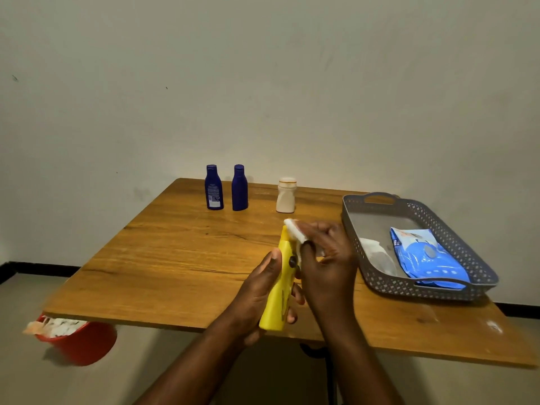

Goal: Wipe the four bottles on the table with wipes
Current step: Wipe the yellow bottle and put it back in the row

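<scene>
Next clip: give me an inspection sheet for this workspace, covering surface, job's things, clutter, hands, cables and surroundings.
Surface: wooden table, grain visible, a small pale mark near the right front corner.
Job's things: yellow bottle held tilted above the table; white wipe at its top; two blue bottles and a white bottle upright at the far edge; blue wipes pack in the grey basket.
Clutter: a crumpled white wipe in the basket beside the pack.
Hands: left hand grips the yellow bottle; right hand holds the wipe against it.
Cables: nothing seen.
Surroundings: plain wall; red bin with used wipes under the table's left corner.
</scene>
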